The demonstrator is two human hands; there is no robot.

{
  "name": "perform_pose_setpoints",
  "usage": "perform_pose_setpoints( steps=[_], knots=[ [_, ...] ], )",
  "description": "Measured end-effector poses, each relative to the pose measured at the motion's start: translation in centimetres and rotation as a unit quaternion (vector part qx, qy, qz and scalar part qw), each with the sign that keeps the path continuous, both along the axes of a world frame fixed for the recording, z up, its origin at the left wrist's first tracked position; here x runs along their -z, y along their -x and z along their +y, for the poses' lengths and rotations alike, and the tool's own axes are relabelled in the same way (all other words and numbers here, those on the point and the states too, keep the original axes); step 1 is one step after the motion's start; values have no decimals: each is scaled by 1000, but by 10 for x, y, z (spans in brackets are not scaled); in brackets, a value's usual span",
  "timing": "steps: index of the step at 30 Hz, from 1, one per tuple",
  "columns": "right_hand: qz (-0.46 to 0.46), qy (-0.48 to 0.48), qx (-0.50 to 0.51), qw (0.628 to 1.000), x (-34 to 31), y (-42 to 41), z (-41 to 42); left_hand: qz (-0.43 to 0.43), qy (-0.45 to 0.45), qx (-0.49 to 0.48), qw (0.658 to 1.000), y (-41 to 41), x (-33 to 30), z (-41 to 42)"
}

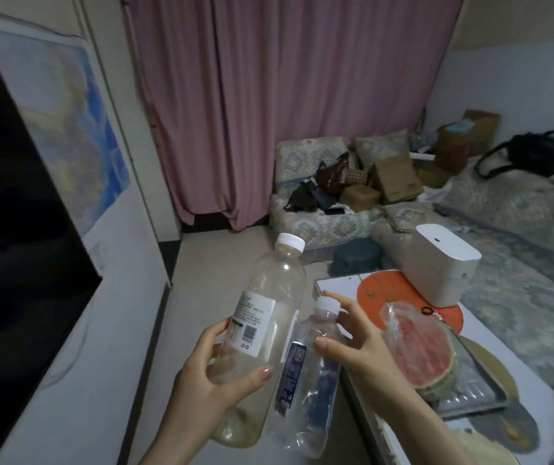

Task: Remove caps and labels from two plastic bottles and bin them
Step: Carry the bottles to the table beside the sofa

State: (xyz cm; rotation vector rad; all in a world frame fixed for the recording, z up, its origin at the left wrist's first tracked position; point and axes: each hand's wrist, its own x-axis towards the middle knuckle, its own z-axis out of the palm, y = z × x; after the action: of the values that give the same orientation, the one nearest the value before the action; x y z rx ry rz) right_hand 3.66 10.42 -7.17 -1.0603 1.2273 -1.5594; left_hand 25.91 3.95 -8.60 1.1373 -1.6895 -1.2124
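Note:
Two clear plastic bottles are held side by side above the floor. The larger bottle [269, 317] has a white cap [289, 242] and a white printed label [252, 322]; my left hand [217, 374] is wrapped around its lower half. The smaller bottle [309, 380] carries a dark blue label [290, 377] and a white cap [327, 304]. My right hand [352, 344] grips the smaller bottle near its shoulder, thumb on the front, a fingertip by the cap. Both caps are on.
A low white table [503, 357] stands at the right with a wrapped watermelon half [426, 350], an orange round mat [386, 290] and a white box-shaped appliance [443, 260]. A cluttered sofa [329, 223] and pink curtain [285, 95] lie ahead. A dark screen [17, 229] fills the left.

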Motion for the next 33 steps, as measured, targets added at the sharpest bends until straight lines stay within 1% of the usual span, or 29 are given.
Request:
perform_pose_setpoints(
  steps=[5,9,13,17,25,30,33],
  knots=[
    [-3,-21,38,999,12,32,-74,-9,-14,38,999,41,9,-88],
    [-9,-23,87,996,26,72,-149,-25,-21,66,997,80,23,-172],
    [-14,-19,116,993,37,116,-228,-25,-16,77,997,131,25,-257],
    [-22,-29,155,987,33,162,-306,-23,-9,80,997,186,17,-342],
    [-9,-74,212,974,47,233,-426,-34,20,113,993,271,47,-484],
    [-9,-104,308,946,74,280,-492,-64,59,202,976,346,63,-583],
    [-24,-103,399,911,88,304,-533,-96,92,265,955,386,65,-650]
  ],
)
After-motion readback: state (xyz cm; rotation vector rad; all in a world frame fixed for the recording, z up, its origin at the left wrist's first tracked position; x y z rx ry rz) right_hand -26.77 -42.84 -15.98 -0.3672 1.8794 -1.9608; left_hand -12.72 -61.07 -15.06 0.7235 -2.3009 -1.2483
